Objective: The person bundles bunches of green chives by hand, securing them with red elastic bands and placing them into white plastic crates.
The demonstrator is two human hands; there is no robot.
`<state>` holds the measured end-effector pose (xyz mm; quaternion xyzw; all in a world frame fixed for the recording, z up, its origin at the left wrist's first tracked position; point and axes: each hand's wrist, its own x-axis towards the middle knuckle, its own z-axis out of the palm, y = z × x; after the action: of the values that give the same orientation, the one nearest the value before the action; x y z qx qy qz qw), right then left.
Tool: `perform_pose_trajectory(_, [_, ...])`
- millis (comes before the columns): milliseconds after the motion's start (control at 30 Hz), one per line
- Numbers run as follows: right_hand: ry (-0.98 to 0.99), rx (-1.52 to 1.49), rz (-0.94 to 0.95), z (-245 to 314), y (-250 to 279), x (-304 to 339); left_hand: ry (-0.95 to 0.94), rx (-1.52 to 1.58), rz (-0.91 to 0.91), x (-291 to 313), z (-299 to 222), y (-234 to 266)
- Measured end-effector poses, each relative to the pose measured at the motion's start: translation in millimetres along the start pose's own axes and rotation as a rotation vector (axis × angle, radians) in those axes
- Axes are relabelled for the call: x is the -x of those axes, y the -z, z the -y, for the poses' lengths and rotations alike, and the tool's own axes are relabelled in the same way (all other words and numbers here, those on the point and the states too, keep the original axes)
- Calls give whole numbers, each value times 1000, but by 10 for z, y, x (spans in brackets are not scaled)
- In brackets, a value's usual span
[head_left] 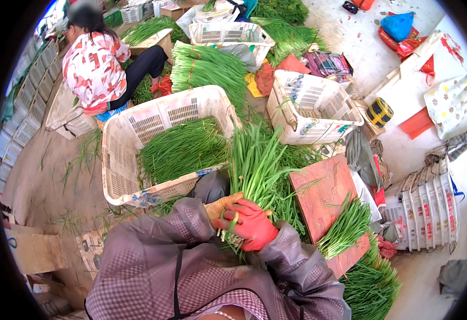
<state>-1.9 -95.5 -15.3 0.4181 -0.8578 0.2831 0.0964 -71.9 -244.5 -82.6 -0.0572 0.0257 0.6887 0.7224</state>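
My left hand [220,207], in a tan glove, is closed round a bunch of garlic chives [254,162] in front of my chest. My right hand [251,226], in a red glove, grips the same bunch lower down, by the pale cut ends. The leaves fan upward and away from me. A thin green strip [234,220] loops by the red fingers; whether it circles the stems is hidden. Just beyond my hands stands a white plastic crate [117,184] with chives [183,146] lying in it.
To my right, a reddish board [323,194] carries a small chive bundle [345,230], with more chives [372,282] beside it. A second white crate [319,130] stands ahead right. Tied chives [207,72] are piled farther off. A seated person [96,66] works at far left.
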Motion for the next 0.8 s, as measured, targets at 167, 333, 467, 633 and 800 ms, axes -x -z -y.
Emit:
perform_pose_trajectory(167, [-81,-206,14,354,206,8,-4,-129,-59,54,41,-201])
perform_pose_trajectory(333, [-161,-958,-231,381,217,215,-108,-102,-189,95,227,-249])
perform_pose_trajectory(467, [-367,-1202,-600,590,300,551,-178,-284,-170,134,317,-347])
perform_pose_trajectory(633, [-683,-1098,-730,58,367,1171,-290,-537,-99,-28,291,-410])
perform_pose_trajectory(800, [-509,-1151,-846,-85,318,1105,-488,-952,36,-276,385,-690])
